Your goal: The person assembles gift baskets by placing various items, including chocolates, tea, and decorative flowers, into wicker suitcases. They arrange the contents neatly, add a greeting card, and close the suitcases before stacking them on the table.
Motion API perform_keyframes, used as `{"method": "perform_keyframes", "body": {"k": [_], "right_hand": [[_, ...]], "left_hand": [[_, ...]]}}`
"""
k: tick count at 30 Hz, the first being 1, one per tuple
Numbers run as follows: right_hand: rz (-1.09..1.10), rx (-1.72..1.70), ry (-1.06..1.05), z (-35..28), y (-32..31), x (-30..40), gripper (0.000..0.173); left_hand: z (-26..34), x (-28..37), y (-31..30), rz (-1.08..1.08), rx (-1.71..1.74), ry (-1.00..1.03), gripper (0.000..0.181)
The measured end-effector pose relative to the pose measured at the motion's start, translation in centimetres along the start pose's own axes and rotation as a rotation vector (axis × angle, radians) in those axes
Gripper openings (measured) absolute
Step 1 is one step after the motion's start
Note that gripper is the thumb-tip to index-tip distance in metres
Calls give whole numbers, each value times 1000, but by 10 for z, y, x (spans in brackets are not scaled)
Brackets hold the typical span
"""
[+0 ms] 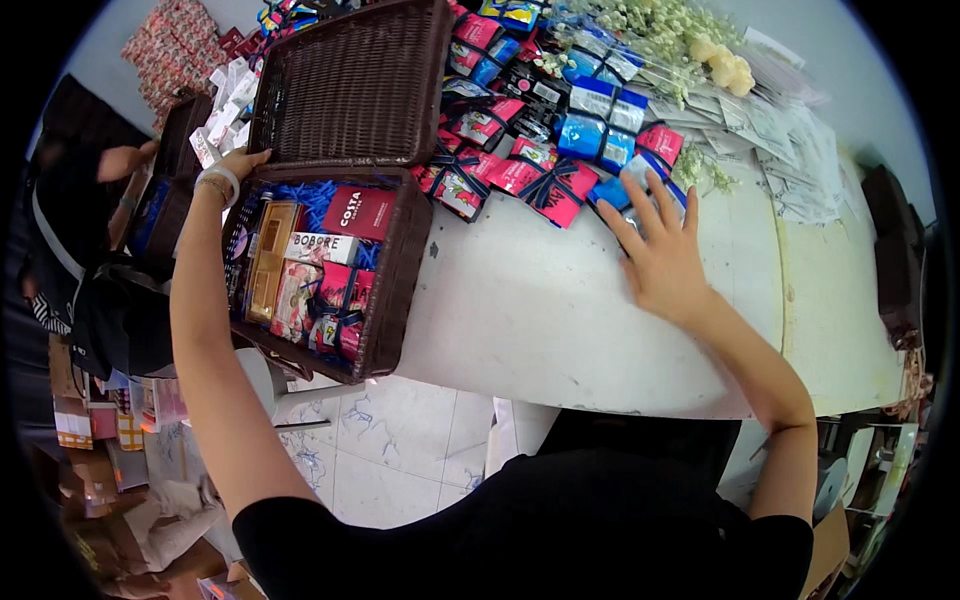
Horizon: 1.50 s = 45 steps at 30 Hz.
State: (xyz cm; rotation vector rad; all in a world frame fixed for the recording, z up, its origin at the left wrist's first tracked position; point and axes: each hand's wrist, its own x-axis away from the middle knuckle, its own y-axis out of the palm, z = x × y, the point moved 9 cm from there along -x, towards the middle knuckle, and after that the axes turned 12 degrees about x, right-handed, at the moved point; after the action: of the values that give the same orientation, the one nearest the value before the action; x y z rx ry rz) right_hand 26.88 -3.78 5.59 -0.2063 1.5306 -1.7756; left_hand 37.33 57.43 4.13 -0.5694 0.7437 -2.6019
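Observation:
My left hand [236, 165] rests at the back left corner of a dark brown wicker hamper [401, 277], by the hinge side of its raised lid [352, 90]; its grip is partly hidden. Inside lie a red Costa coffee box [360, 212], a white Bobore box [321, 247], a gold box [271, 259], a floral packet [295, 298], a ribbon-tied pink packet bundle [345, 307] and blue shredded paper [311, 196]. My right hand [664, 255] is spread, its fingers over a blue and silver packet bundle [626, 196] on the white table [540, 315].
Ribbon-tied pink [551, 184] and blue bundles [604, 124] pile behind the hamper's right side. Flowers [720, 64] and clear-wrapped papers [795, 150] lie at the back right. Small white boxes [229, 105] stand behind the hamper. At left, another person [97, 225] is beside a second hamper [180, 142].

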Motion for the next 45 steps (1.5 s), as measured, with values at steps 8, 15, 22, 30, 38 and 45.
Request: {"method": "perform_keyframes", "body": {"k": [8,15,22,30,38,45], "right_hand": [[48,-831,-29,-73,-15,-14,63],[-8,-585,-82,-46,-17,30,70],[-50,-1285,320,-3,-39,77,77],[65,-1167,704,136,-33,157,73],[59,-984,744,255,-8,163,71],[-12,-1104,774,258,10,159,70]], "left_hand": [[12,69,1,250,527,205,46],[-2,127,51,125,720,172,43],[61,205,169,35,861,129,32],[160,251,361,-349,847,164,31],[222,243,451,-525,1058,274,35],[187,236,442,-489,859,429,53]]}}
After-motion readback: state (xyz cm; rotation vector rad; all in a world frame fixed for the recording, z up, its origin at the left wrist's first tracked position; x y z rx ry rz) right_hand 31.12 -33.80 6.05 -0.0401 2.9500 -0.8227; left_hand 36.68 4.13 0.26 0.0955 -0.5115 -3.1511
